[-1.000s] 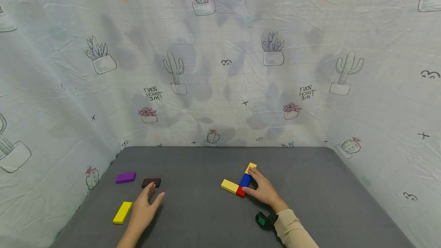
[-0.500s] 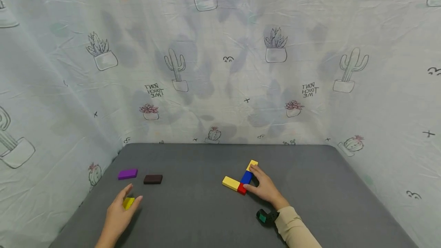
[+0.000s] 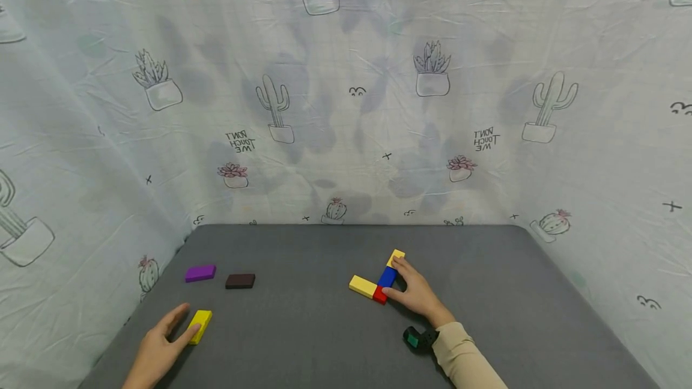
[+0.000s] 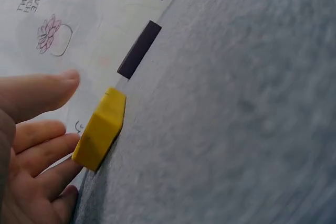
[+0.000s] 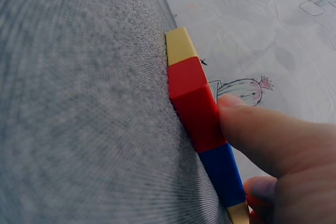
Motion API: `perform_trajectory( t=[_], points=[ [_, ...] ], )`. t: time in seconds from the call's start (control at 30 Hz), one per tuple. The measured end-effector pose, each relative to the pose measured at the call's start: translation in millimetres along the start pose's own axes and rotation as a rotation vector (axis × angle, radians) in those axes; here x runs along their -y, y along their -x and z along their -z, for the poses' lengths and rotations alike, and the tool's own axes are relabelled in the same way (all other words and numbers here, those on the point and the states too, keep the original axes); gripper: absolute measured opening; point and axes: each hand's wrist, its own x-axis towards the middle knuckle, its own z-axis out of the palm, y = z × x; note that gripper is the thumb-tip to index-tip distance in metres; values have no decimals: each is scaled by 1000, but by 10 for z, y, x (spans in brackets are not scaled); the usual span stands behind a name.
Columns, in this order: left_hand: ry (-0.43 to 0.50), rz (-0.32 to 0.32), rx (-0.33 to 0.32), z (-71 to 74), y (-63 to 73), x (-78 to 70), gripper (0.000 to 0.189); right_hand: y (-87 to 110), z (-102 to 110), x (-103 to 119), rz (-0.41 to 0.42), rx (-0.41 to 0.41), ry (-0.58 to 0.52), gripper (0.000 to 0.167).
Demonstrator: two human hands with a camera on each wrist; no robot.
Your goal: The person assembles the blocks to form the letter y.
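1. Cloth backdrop [image 3: 346, 119]: rises at 12 o'clock, beyond the grey table [image 3: 303, 329].
2. Right hand [image 3: 417, 298]: at 3 o'clock on the table, thumb on the red block [image 3: 379, 298], fingertips at the far pale yellow block [image 3: 397, 254]; they lie along the pieces rather than wrapping them, apparently to steady them.
3. Left hand [image 3: 155, 350]: at 8 o'clock, thumb and fingers spread about the bright yellow block [image 3: 202, 321], unclenched and grasping nothing. Picking that block up looks like the step in hand; the next move probably calls for closing on its long sides, then carrying it towards 2 o'clock.
4. Angled shape: from red, a near pale yellow block [image 3: 363, 286] points to 10, the blue block [image 3: 387, 277] to 1.
5. Purple block [image 3: 200, 273] and dark brown block [image 3: 240, 281]: at 12 and 1 from bright yellow, untouched.
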Motion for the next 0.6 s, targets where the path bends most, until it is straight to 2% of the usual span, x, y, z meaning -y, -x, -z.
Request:
perform_trajectory(
  t=[0.23,0.43,0.6],
  points=[
    [-65,-87,69,32,-23,64,87,-5,-6,14,-11,2,3,78],
    [-116,-62,206,71,-53,36,91,-4,-6,16,-8,0,3,78],
    [-111,-68,257,88,-65,23,93,2,-9,18,-5,-5,-3,78]
  ],
)
